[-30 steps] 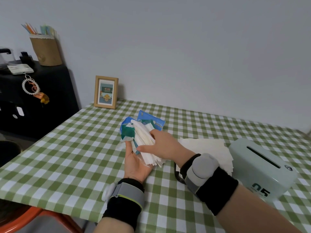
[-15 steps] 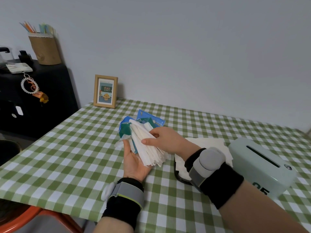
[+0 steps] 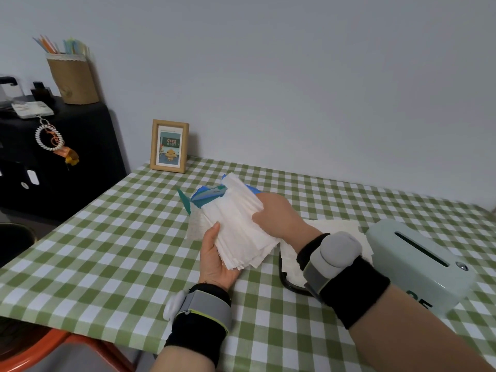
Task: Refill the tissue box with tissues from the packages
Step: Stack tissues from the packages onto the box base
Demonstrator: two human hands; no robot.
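My left hand (image 3: 214, 257) cups a thick stack of white folded tissues (image 3: 239, 226) above the desk's (image 3: 107, 237) near edge; my right hand (image 3: 276, 214) pinches its top, drawing it from the blue-green plastic package (image 3: 205, 196); the pale green tissue box (image 3: 418, 267) sits right; loose sheets could fan out and slip.

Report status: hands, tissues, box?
Left hand cradles tissue stack from below; right hand grips it on top. Wrapper mostly peeled off. Tissue box at right, nothing blocking.
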